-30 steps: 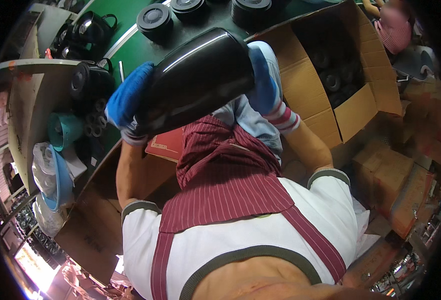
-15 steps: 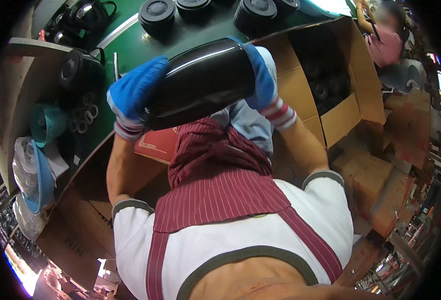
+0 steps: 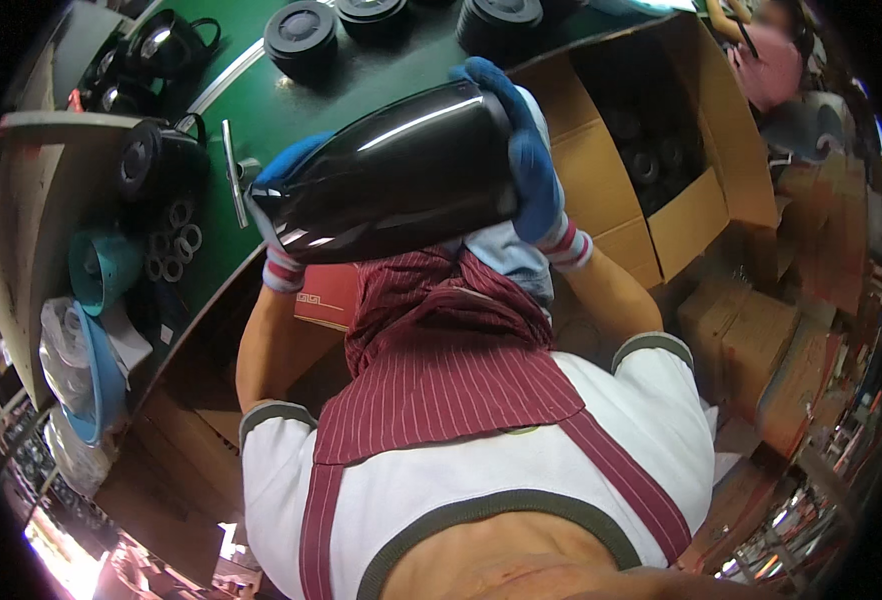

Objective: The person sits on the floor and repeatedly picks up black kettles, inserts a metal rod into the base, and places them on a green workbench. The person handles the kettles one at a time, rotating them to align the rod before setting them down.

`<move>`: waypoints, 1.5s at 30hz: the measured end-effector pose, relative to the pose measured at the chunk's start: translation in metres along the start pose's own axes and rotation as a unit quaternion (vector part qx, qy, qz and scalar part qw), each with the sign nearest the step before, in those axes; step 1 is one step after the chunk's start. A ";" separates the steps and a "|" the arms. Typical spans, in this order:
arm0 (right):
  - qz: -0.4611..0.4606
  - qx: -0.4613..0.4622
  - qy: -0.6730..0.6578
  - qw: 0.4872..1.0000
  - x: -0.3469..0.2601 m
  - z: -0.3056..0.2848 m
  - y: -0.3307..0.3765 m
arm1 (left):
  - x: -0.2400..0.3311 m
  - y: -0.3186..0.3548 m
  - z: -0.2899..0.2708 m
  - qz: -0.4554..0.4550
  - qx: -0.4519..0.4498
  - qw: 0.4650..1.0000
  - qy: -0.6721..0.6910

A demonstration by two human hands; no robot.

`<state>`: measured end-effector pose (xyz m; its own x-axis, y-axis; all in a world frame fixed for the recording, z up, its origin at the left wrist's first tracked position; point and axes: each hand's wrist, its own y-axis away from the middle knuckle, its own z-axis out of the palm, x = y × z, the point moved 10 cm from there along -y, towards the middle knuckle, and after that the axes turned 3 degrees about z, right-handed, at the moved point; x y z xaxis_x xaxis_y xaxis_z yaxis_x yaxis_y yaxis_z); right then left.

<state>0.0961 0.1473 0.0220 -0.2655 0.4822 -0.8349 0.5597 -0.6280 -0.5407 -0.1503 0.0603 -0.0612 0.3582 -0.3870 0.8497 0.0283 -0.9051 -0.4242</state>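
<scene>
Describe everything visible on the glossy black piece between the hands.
The glossy black piece is a long, rounded body, narrowing toward its left end. Its smooth surface looks like polished plastic or coated metal, with bright streaks of reflected light. It lies on its side, tilted so the right end sits higher in the picture, in front of the person's lap. The gloved left hand holds its left end, the gloved right hand its right. The gloves partly cover both ends; no handle shows.

Left hand [image 3: 289, 162] and right hand [image 3: 535, 170] face inward.
</scene>
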 end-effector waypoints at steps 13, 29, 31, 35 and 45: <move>-0.176 -0.069 0.155 0.970 -0.055 -0.016 0.011 | -0.119 0.073 0.032 -0.159 -0.047 0.966 0.197; -0.196 -0.089 0.201 0.956 -0.077 -0.014 0.003 | -0.103 0.074 0.066 -0.116 -0.165 0.974 0.104; -0.239 -0.090 0.204 0.945 -0.092 -0.007 -0.003 | -0.106 0.070 0.074 -0.138 -0.160 0.967 0.142; -0.220 -0.127 0.237 0.938 -0.097 -0.001 -0.006 | -0.103 0.070 0.074 -0.157 -0.138 0.962 0.173; -0.028 0.049 0.023 0.998 -0.031 -0.026 0.027 | -0.010 0.027 0.003 -0.138 0.024 0.983 0.122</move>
<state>0.1403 0.1315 0.0355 -0.2575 0.5445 -0.7982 0.4650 -0.6543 -0.5963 -0.1505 0.0396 -0.0818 0.0962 -0.1641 0.9817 0.1384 -0.9745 -0.1764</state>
